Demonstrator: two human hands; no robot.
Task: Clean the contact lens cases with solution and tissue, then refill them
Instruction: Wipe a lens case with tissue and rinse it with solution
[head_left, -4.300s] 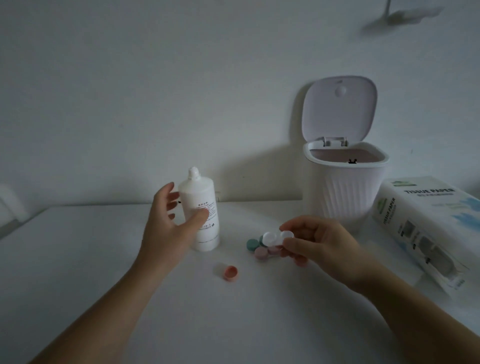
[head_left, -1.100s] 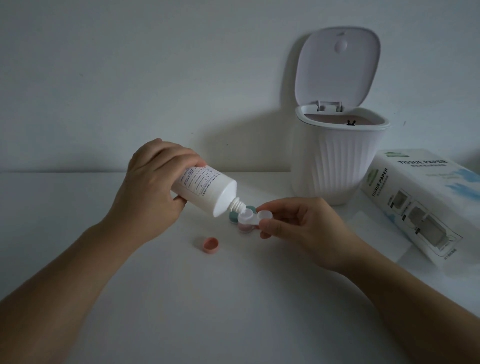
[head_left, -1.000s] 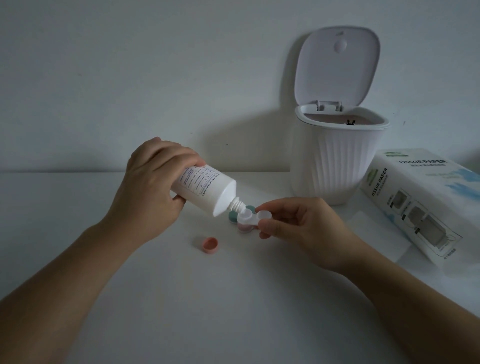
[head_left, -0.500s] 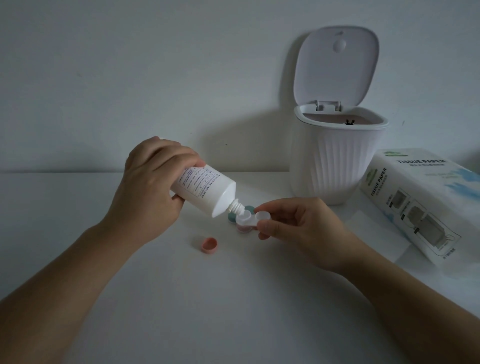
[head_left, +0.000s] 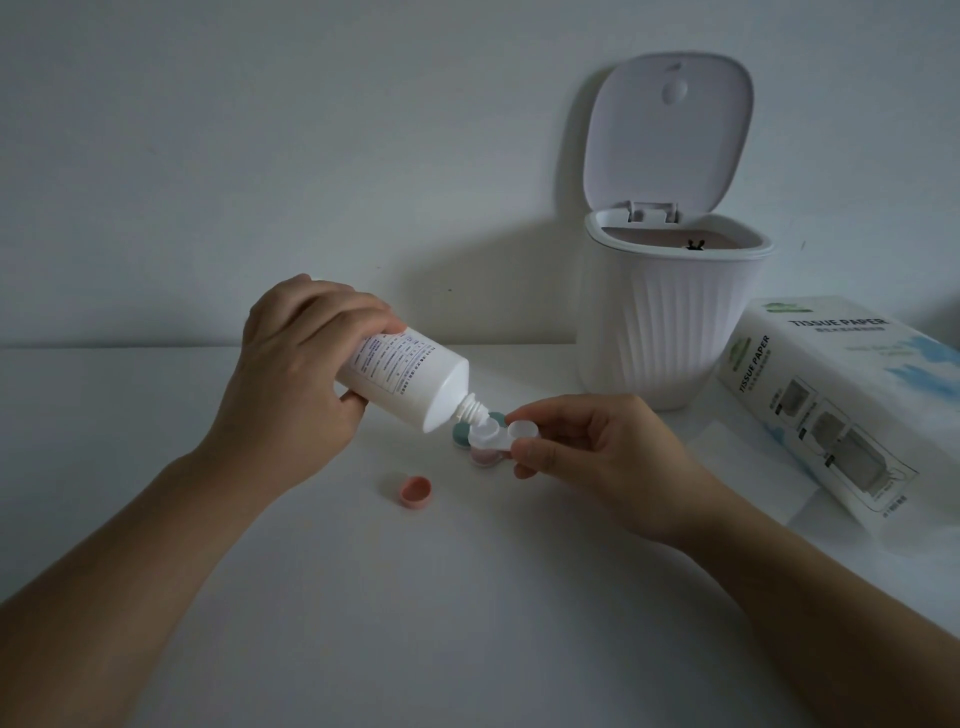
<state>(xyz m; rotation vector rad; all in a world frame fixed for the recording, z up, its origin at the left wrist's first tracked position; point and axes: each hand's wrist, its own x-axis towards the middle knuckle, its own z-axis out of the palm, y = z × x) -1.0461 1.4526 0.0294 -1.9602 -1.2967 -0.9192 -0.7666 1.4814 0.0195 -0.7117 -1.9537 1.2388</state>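
My left hand (head_left: 291, 384) grips the white solution bottle (head_left: 402, 379), tilted down to the right so its nozzle sits just over the left well of a clear white lens case (head_left: 493, 435). My right hand (head_left: 597, 457) pinches that case by its right well, a little above the table. Under and behind the case lie a green cap (head_left: 460, 432) and a pink piece (head_left: 485, 457), partly hidden. A pink cap (head_left: 415, 490) lies alone on the table in front of the bottle.
A white ribbed bin (head_left: 670, 322) with its lid up stands at the back right. A tissue paper pack (head_left: 841, 410) lies to its right, with a loose tissue sheet (head_left: 748, 473) flat beside my right wrist. The white table (head_left: 467, 623) meets a wall behind.
Since 4.3 s ago my left hand picked up the upright bottle and tipped it over the case. Over the last second both hands have stayed almost still.
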